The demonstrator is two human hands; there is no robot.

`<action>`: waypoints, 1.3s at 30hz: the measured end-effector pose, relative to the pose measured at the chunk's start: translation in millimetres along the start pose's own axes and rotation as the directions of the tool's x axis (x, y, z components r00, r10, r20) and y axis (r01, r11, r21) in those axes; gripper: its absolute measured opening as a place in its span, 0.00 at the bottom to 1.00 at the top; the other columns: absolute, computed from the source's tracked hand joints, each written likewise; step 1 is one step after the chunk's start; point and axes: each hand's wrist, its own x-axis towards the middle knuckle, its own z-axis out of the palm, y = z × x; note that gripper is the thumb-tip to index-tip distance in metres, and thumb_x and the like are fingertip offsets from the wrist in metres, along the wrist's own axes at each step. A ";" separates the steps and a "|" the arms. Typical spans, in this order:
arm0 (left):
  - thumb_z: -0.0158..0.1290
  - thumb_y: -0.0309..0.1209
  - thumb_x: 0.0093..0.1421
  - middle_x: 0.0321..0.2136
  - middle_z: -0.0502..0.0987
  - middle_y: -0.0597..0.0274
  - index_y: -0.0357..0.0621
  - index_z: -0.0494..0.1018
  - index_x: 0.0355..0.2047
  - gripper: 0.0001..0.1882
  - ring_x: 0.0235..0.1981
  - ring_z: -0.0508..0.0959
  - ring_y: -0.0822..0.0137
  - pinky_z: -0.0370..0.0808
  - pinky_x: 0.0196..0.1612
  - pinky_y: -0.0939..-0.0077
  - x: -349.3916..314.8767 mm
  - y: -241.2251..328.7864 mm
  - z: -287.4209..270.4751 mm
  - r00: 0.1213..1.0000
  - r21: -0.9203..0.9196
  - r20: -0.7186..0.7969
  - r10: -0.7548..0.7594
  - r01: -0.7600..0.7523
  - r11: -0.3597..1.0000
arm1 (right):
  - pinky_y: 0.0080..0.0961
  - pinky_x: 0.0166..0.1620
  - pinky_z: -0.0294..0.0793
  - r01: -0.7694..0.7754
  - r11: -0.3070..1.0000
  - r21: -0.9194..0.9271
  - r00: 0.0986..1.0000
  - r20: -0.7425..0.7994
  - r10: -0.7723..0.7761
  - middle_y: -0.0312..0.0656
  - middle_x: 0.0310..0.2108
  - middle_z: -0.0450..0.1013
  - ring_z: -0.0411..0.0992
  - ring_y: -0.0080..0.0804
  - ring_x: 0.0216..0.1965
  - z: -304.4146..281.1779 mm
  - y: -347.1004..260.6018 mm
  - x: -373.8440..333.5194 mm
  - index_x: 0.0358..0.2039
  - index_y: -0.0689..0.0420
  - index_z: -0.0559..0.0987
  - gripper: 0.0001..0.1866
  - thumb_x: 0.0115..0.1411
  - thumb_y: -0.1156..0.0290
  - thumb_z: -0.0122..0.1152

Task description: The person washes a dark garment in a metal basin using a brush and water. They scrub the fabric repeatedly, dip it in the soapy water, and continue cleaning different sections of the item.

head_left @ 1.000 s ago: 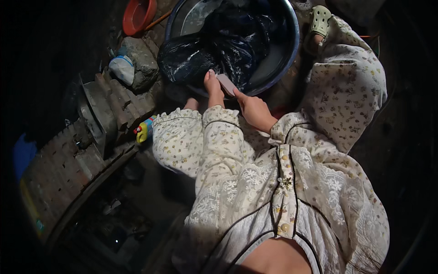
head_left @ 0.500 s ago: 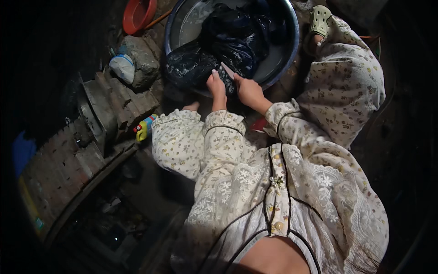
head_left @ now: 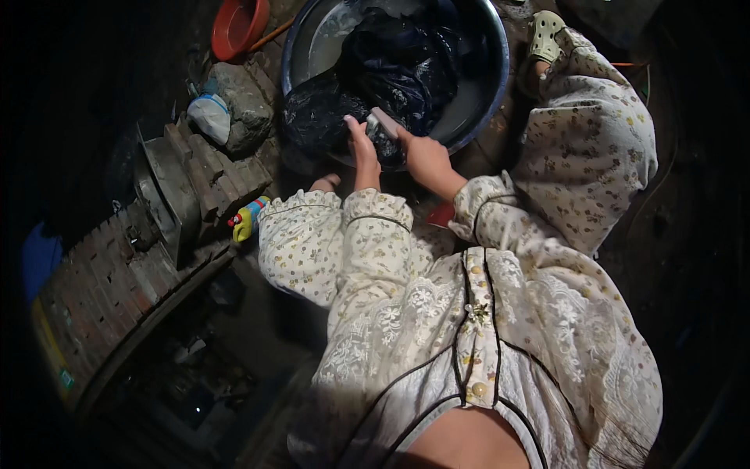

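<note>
A wide metal basin (head_left: 498,86) holds greyish water and a heap of dark, wet cloth (head_left: 398,59) with pale suds on it. At the basin's near edge, my left hand (head_left: 365,156) is closed on a fold of this cloth, thumb upward; its other fingers are partly hidden. My right hand (head_left: 428,162) grips a pale pinkish scrub brush (head_left: 385,123), held tilted just right of my left thumb. White bristles or foam show along the brush's left side, against the cloth.
A red plastic bowl (head_left: 237,30) lies at the upper left. Near a rough stone block (head_left: 246,117) sits a white-and-blue bag (head_left: 209,117). Stacked bricks (head_left: 117,262) and a small yellow bottle (head_left: 247,220) are on the left. A pale clog (head_left: 545,37) is on my right foot.
The brush has shifted slightly left and turned to show its bristle side. My left hand has moved a little left, its thumb now raised higher.
</note>
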 end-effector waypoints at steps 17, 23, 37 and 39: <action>0.34 0.56 0.62 0.44 0.71 0.52 0.30 0.65 0.50 0.36 0.44 0.71 0.62 0.68 0.47 0.71 -23.2 9.2 -4.3 0.993 -0.171 -0.115 0.020 -0.040 0.985 | 0.43 0.25 0.69 0.158 0.987 -0.016 0.987 0.018 -0.157 0.49 0.19 0.72 0.71 0.49 0.21 -17.5 -36.9 -33.7 0.49 0.49 0.69 0.19 0.55 0.70 0.48; 0.33 0.55 0.63 0.40 0.73 0.50 0.28 0.67 0.45 0.36 0.38 0.74 0.61 0.71 0.41 0.71 -19.5 2.0 -14.4 0.993 -0.251 -0.120 -0.020 -0.010 0.968 | 0.43 0.23 0.69 0.167 0.985 -0.047 0.984 0.064 -0.163 0.50 0.17 0.71 0.71 0.48 0.20 -13.6 -39.2 -55.2 0.47 0.52 0.68 0.18 0.54 0.71 0.48; 0.32 0.55 0.63 0.44 0.72 0.51 0.28 0.68 0.46 0.36 0.42 0.73 0.62 0.69 0.45 0.71 -13.0 -16.1 -7.8 0.995 -0.153 -0.083 0.052 -0.064 0.986 | 0.40 0.23 0.70 0.152 0.983 -0.100 0.984 -0.082 -0.161 0.47 0.18 0.72 0.72 0.46 0.20 4.0 -21.6 -14.3 0.46 0.56 0.68 0.18 0.52 0.75 0.48; 0.31 0.56 0.63 0.42 0.73 0.52 0.28 0.68 0.45 0.37 0.41 0.73 0.62 0.69 0.44 0.71 -20.1 -2.4 -6.8 0.996 -0.163 -0.090 0.011 -0.026 0.986 | 0.41 0.24 0.71 0.158 0.982 -0.100 0.983 -0.074 -0.166 0.49 0.18 0.72 0.72 0.48 0.21 1.9 -25.7 -23.4 0.48 0.56 0.67 0.20 0.52 0.75 0.47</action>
